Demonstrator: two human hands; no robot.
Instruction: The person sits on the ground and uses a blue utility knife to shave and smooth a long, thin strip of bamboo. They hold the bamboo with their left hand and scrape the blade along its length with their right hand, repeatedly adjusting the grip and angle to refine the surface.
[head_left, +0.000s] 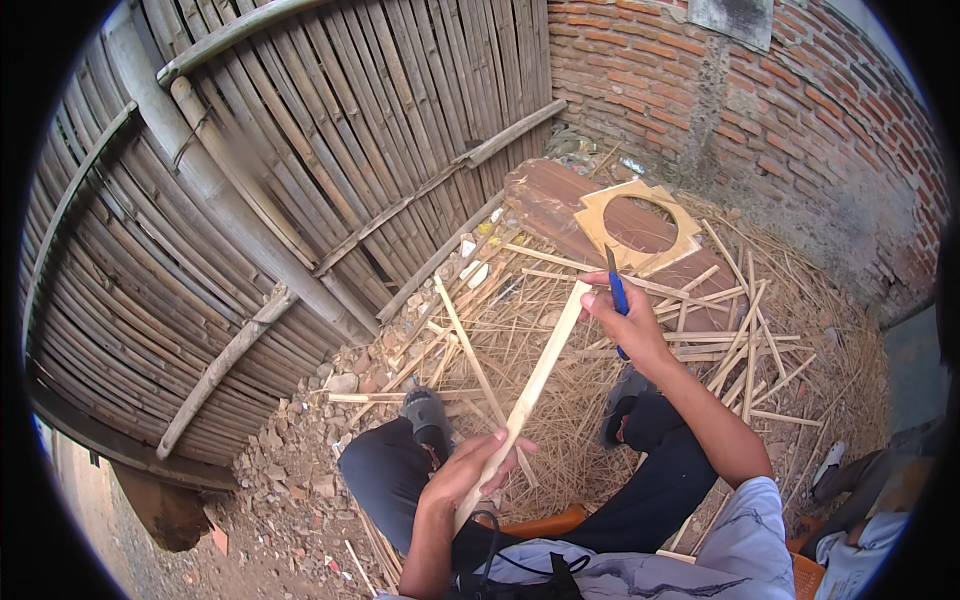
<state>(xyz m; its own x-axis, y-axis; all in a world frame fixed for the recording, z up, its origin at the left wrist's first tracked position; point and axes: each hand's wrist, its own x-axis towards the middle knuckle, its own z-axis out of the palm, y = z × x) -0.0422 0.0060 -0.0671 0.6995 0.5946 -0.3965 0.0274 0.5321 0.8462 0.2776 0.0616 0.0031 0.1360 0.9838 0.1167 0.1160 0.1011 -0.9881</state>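
A pale, flat strip of split bamboo or wood (545,365) runs slantwise between my two hands over my lap. My left hand (470,467) is closed around its lower part, near my left knee. My right hand (632,322) pinches the strip's upper end between thumb and fingers. That same hand also grips a blue-handled knife (619,295), its dark blade pointing up and away from me. The blade looks apart from the strip.
Loose strips (745,345) lie scattered over straw before my feet. Beyond them a board with a round hole (595,215) rests on a brown panel (540,195). A bamboo fence (400,130) stands left, a brick wall (640,90) behind. Another person's leg (860,480) shows at right.
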